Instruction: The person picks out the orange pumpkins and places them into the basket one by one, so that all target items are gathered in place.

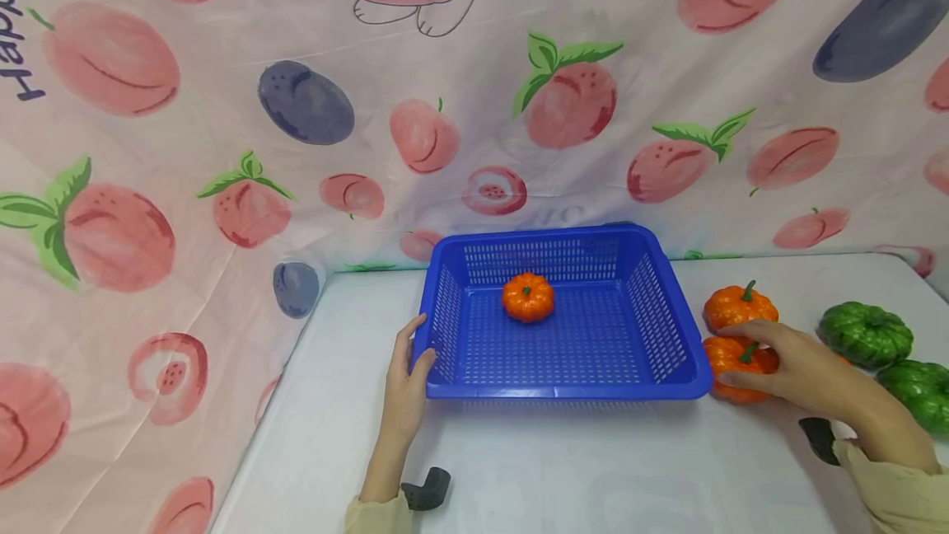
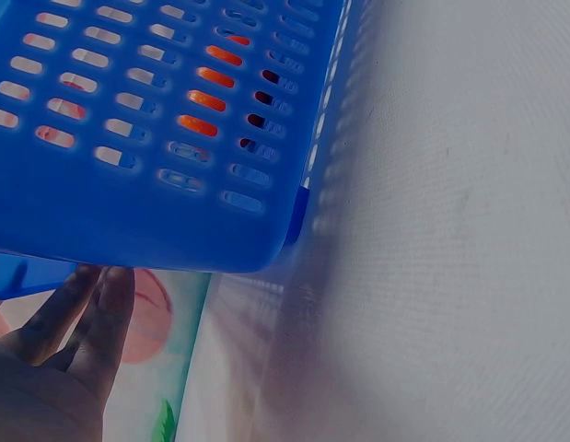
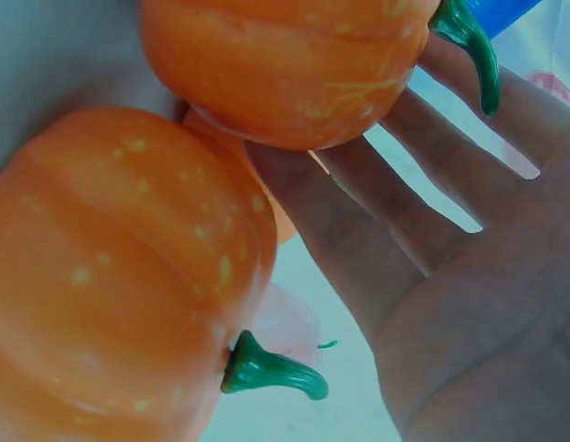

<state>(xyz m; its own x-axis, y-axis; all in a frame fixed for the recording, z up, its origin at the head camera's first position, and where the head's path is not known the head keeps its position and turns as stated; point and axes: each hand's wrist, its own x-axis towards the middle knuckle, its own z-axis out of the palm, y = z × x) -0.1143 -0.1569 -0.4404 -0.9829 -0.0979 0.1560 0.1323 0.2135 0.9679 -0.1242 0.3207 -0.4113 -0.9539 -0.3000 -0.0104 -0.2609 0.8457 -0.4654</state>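
A blue plastic basket [image 1: 556,392] stands on the white table with one small orange pumpkin [image 1: 528,297] inside. My left hand [image 1: 404,390] holds the basket's left rim, thumb on the rim and fingers along the outer side. In the left wrist view, its fingers [image 2: 105,313] reach the basket wall. My right hand [image 1: 797,369] spans an orange pumpkin [image 1: 730,365] just right of the basket, thumb on the near side and fingers on the far side. In the right wrist view, the fingers lie behind that pumpkin [image 3: 285,74]; the thumb is hidden.
Another orange pumpkin [image 1: 741,307] sits behind the spanned one. A further orange pumpkin [image 3: 119,276], mostly hidden in the head view, lies close to my right hand. Green pumpkins [image 1: 866,334] stand at the far right. A fruit-print cloth [image 1: 445,48] hangs behind the table.
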